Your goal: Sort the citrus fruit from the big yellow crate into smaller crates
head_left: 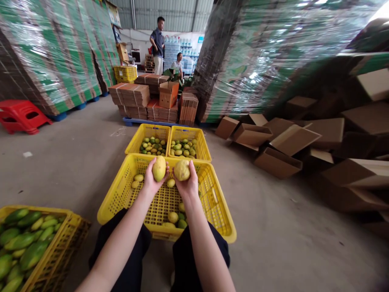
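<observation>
My left hand (151, 178) is wrapped round a yellow-green oval fruit (159, 168), held up over a large yellow crate (225, 211). Close beside it, my right hand (191, 182) grips a rounder, pale yellow fruit (182, 170) with a bumpy skin. The two fruits are a little apart. Below them in the crate lie several loose yellow and green fruits, some at the left end, others near the front edge, partly behind my right forearm. Beyond its far rim stand two smaller yellow crates, the left one (130, 142) and the right one (204, 142), both with fruit inside.
A yellow crate (65, 235) of long green fruits stands at the lower left. A red stool (22, 115) is at the far left. Open cardboard boxes (279, 162) lie heaped on the right. Behind are stacked flat cartons (132, 95), wrapped pallets and two people.
</observation>
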### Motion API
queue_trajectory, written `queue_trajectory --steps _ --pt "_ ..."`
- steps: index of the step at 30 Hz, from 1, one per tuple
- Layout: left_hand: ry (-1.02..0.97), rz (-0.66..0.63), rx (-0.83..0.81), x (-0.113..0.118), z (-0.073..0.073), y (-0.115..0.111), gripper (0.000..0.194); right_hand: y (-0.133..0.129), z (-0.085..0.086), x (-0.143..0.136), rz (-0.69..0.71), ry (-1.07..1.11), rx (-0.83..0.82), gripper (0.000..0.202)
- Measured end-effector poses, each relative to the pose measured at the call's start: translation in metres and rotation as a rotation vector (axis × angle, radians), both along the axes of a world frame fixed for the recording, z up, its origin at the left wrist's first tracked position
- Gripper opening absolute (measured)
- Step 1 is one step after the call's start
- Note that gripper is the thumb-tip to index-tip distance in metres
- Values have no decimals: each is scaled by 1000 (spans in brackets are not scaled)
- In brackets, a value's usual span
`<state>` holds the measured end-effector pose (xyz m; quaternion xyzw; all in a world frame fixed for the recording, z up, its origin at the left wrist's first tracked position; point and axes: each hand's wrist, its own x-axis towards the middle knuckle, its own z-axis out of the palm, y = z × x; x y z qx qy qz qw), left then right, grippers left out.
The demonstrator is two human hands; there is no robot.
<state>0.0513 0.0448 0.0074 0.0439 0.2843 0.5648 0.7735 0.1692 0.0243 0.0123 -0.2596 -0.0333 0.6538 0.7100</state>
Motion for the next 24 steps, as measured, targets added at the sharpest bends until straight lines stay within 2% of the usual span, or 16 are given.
queue_trajectory --steps 4,9,13,16,20,24 --pt "-24 25 27 2 -2 0 29 0 0 1 -8 23 -35 9" --pt "-13 -30 49 2 -3 0 37 1 -8 6 114 10 -132 21" --pt "-48 16 52 3 1 -1 40 2 -13 4 137 22 -116 25" --pt "-78 34 35 3 3 -1 40 2 -10 1 129 11 -88 26" --pt "-75 -16 18 0 2 1 40 3 -6 -1 60 -43 -100 28" --pt "-5 -6 6 -2 2 2 31 2 -4 1 117 -32 -87 40"
